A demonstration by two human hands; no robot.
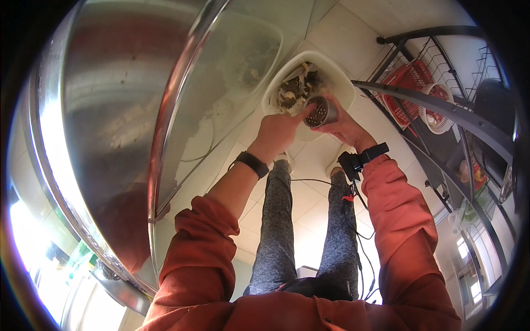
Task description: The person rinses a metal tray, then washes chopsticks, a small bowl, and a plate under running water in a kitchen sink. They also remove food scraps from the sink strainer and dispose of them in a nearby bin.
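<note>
A metal strainer basket [318,111] with small holes in its base is tilted over a white waste bin [350,82]. My right hand [343,124] grips its side from the right, fingers wrapped around the wall. From the left, my left hand [278,133] reaches to the basket with most fingers curled and a fingertip at its rim. Whether that fingertip presses inside or pinches the edge is hard to tell. Wet-looking food scraps [296,89] lie in the bin below, partly hidden by my hands and the basket.
A shiny stainless steel counter front [120,103] rises close on the left. To the right stands a dark metal rack [439,101] with a red plastic basket [408,89] and a white basket [439,124]. A black cable [310,180] hangs across my legs above the tiled floor [310,207].
</note>
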